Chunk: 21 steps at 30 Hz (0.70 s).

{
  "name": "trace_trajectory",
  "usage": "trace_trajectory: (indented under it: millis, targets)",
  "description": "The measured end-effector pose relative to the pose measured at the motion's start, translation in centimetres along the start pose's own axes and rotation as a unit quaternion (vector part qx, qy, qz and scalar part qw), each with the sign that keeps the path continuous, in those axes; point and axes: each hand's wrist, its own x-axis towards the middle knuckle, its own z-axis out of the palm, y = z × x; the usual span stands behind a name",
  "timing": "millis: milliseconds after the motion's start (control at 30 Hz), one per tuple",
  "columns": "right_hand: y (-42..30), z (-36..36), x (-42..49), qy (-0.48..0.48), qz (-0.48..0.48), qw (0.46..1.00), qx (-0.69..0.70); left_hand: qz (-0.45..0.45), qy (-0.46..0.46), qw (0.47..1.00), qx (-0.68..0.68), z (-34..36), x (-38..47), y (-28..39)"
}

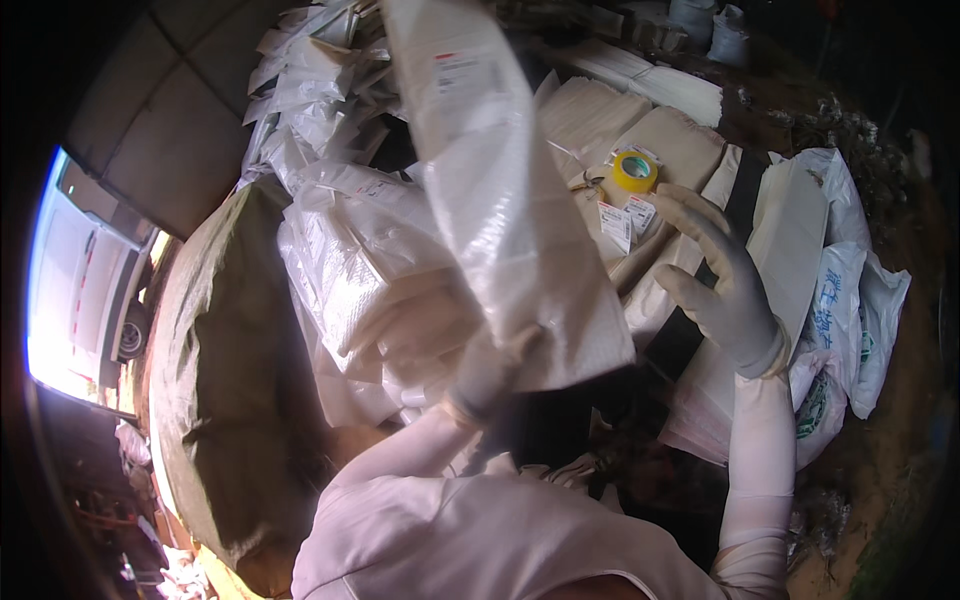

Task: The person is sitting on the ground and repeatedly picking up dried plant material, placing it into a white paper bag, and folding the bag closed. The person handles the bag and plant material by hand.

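Note:
My left hand (495,367), in a pale work glove, grips the near end of a long translucent plastic-wrapped packet (487,187) that bears a printed label near its far end. To the right, my gloved right hand (712,277) is raised with its fingers apart and nothing in it. Beyond its fingertips lie a roll of yellow tape (634,172), small printed labels (616,225) and a pair of yellow-handled snips (591,186), all on stacked flat beige sheets or bags (667,142). The packet hides part of what lies under it.
Wrapped packets (337,255) are piled at the left, with more (307,90) beyond. A draped olive cloth (217,390) stands farther left. White plastic bags (847,300) and a stack of pale sheets (787,217) lie at the right. Outside the opening is a vehicle (97,277).

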Motion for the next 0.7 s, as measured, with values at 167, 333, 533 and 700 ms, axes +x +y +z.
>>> trace_trajectory:
  millis: [167, 333, 533, 700]
  targets:
    - [3.6, -1.7, -8.8, -0.022, 0.229, 0.970, 0.077, -0.101, 0.192, 0.976, -0.010, -18.0, 6.7, -7.1]
    - [5.5, -5.8, -22.5, 0.016, 0.388, 0.888, -0.248, -0.239, 0.300, 0.899, -0.208, -31.3, 8.9, -9.7]
    - [6.6, -4.1, -33.1, -0.073, 0.270, 0.882, -0.380, 0.339, 0.151, 0.813, 0.450, -12.5, 13.4, -0.4]
    - [10.8, -3.4, -31.1, -0.039, 0.276, 0.846, -0.455, 0.443, -0.387, 0.768, 0.253, 21.3, 11.6, -0.5]
